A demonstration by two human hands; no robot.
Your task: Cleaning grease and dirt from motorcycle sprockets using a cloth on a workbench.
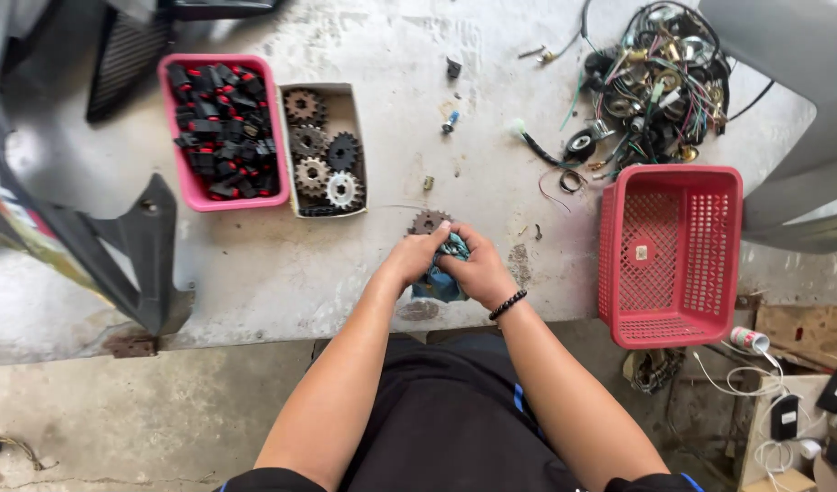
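A rusty toothed sprocket (428, 221) sits at the middle of the worn grey workbench (255, 273), gripped by my left hand (411, 259). My right hand (478, 269), with a black bead bracelet on the wrist, presses a blue rag (439, 284) against the sprocket. Both hands meet over the bench's near edge. Most of the sprocket is hidden under my fingers and the rag.
A cardboard box (353, 109) of several sprockets stands beside a pink tray (186, 173) of black and red parts at the back left. An empty red mesh basket (669, 251) sits right. A tangle of wires (655, 82) lies back right. Black plastic panel (132, 246) at left.
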